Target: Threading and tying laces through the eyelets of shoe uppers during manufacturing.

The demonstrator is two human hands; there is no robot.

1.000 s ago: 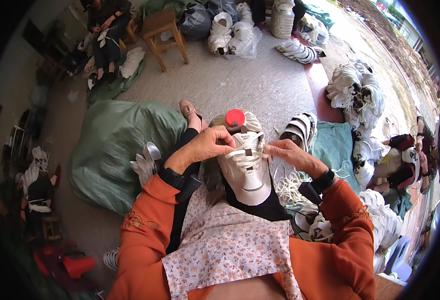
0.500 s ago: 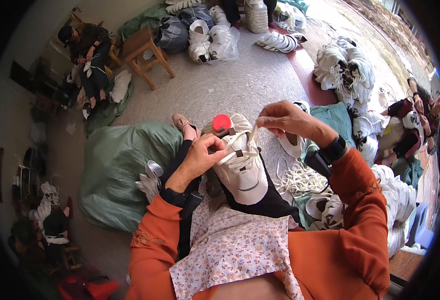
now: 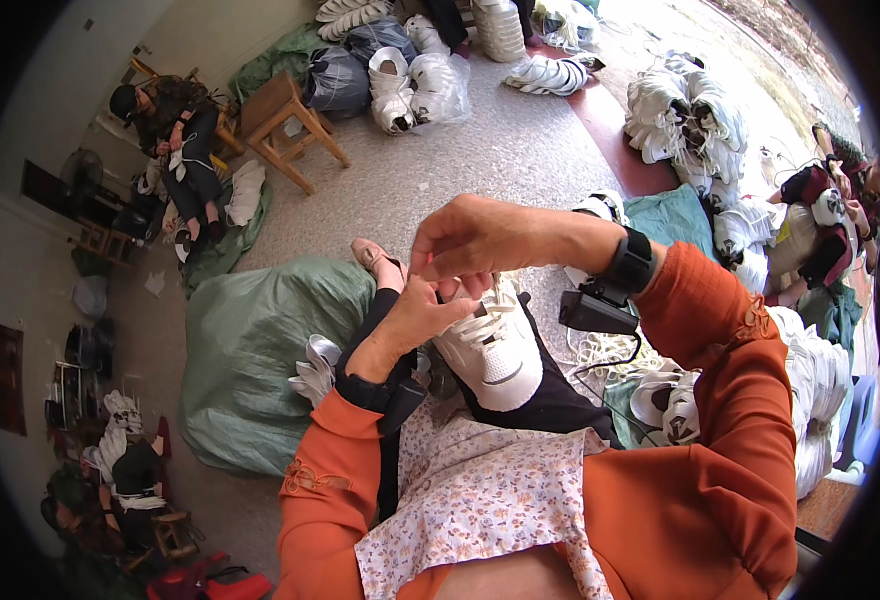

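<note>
White leather and a white sole mark the shoe (image 3: 495, 350) lying on the person's lap, toe pointing toward six o'clock, laces at its twelve o'clock end. The left hand (image 3: 415, 320) comes up from seven o'clock, palm against the shoe's side, fingers curled around its upper near the laces. The right hand (image 3: 470, 240) is raised just above the shoe at twelve o'clock, wrist bent, its fingertips pinched together on a white lace (image 3: 490, 295) that runs down to the eyelets. A black band with a small box (image 3: 600, 305) sits on the right wrist. At nine o'clock from the shoe lies a big green sack (image 3: 260, 360), stuffed full and closed, with white shoes (image 3: 315, 365) leaning on its edge. Clear bags (image 3: 410, 85) at twelve o'clock hold more white shoes, and loose pairs (image 3: 690, 115) are piled at two o'clock.
</note>
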